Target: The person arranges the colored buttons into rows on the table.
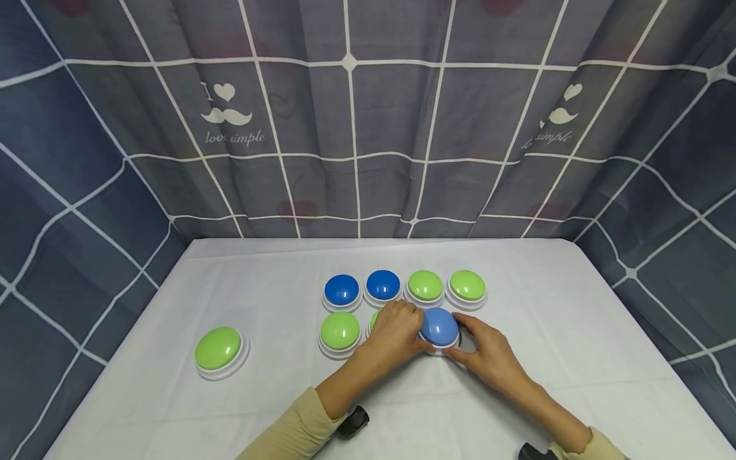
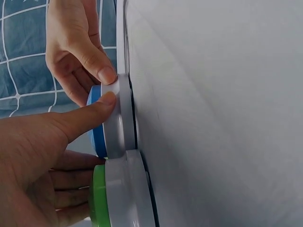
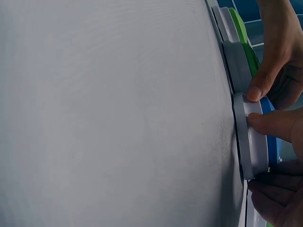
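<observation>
A blue push button (image 1: 439,326) with a domed top and round white base sits flat on the table, held between both hands. My left hand (image 1: 392,332) grips it from the left, thumb on the front of the white base (image 2: 118,118). From the right, my right hand (image 1: 489,351) holds the same base, its thumb at the front and fingers around the far side. Just left of it is a green push button (image 2: 99,196), mostly hidden by my left hand in the head view. Another green push button (image 1: 340,331) stands at that row's left end.
Behind is a row with a blue button (image 1: 342,291), a second blue button (image 1: 383,285), a green button (image 1: 425,285) and another green button (image 1: 467,285). A lone, tilted-looking green button (image 1: 218,349) lies at left on the white-covered table (image 1: 144,409). Grid-patterned curtains (image 1: 391,128) surround the table.
</observation>
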`<state>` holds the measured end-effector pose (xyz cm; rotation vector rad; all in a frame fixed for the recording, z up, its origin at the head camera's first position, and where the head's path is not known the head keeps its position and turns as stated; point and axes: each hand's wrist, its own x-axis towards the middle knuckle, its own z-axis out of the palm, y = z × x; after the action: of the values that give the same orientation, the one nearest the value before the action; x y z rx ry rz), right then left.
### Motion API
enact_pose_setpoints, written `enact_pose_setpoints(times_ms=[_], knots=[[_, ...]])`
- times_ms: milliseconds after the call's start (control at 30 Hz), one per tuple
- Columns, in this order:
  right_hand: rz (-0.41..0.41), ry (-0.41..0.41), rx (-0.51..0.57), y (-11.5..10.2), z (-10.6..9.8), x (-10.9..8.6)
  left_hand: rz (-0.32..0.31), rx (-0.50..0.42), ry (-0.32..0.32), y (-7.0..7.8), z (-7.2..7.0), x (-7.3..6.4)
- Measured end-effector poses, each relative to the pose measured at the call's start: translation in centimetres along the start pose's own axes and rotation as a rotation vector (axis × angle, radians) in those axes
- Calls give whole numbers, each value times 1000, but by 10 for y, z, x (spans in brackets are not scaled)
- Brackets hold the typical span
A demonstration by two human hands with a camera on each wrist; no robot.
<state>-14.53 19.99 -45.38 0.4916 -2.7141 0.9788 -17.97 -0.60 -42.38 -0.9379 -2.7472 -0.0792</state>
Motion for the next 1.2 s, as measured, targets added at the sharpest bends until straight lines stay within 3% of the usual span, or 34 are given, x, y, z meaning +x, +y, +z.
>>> enact_pose_setpoints(times_ms=[233, 500, 733, 933, 1100, 1200], knots=[[-4, -11, 3, -2, -1, 2, 1, 27, 10, 0, 0, -1], [-4, -29, -33, -3, -3, -1, 14, -12, 28, -3, 1, -2], [-89, 4, -71, -15, -8, 6, -26, -92, 53, -16, -18, -16], [-150, -5, -3, -51, -3, 19, -135, -189, 119, -52, -44, -48], [-202, -79, 104, -93, 12, 31, -297, -231, 185, -95, -63, -89], [-244, -135, 150, -117, 24, 40, -409, -260, 188, -120, -78, -119]])
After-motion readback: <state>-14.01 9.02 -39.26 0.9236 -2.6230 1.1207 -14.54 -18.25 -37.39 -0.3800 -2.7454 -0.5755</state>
